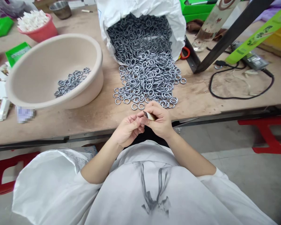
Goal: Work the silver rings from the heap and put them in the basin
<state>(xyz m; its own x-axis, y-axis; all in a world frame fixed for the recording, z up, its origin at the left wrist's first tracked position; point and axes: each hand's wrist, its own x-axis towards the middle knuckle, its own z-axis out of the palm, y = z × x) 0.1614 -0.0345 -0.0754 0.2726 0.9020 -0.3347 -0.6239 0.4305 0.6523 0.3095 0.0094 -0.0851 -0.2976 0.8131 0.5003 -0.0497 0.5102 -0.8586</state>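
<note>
My right hand point(159, 120) is closed around a small tool point(150, 116) with a pale, cream-coloured body and a dark pointed tip. Its exact kind does not show. Fingertips of my left hand point(130, 128) pinch together against those of the right, just in front of the table edge; whatever lies between them is hidden. Directly beyond my hands, a heap of grey metal rings point(150, 75) spills from a white sack point(178, 18) lying on its side. Several rings lie loose nearest my fingers. To the left, a big beige basin point(49, 47) holds a small pile of similar rings point(72, 82).
A pink bowl of white pieces point(35, 25), a metal bowl point(61, 9) and green trays stand at the back. On the right are a slanted dark metal bar point(229, 37), a bottle point(208, 25), red-handled scissors point(184, 53) and a black cable point(239, 97). Red stools flank the table.
</note>
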